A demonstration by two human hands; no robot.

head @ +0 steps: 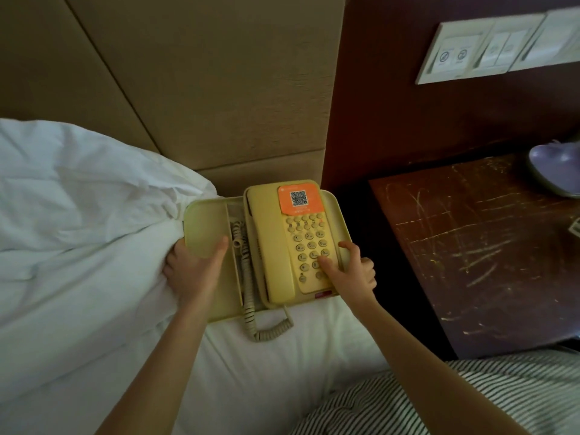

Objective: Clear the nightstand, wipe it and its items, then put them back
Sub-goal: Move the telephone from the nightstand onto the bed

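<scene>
**Head view.** A pale yellow tray (201,227) carrying a yellow telephone (310,240) sits at the head of the bed (282,372), over the white sheet and close against the padded beige headboard (219,89). Whether the tray rests on the sheet or is lifted just off it cannot be told.

The left grip (194,274) clasps the tray's left edge, thumb laid on top and fingers tucked beneath, next to the rumpled white duvet (78,199). The right grip (351,271) clasps the tray's right edge: the thumb lies on the lower keypad, the forefinger lies along the telephone's right side, and the remaining fingers curl over the rim.

The handset (270,246) lies in its cradle on the left of the telephone. Its coiled cord (251,296) runs down the tray's narrow middle channel and loops onto the sheet. An orange sticker with a square code (299,199) covers the telephone's upper face.

To the right stands the nightstand, its dark, heavily scratched tabletop (470,246) well apart from the tray. A purple object (558,164), cut off by the frame, sits at its far right corner. A white switch panel (489,48) is fixed to the dark wall above. A striped garment (470,397) fills the lower right.
</scene>
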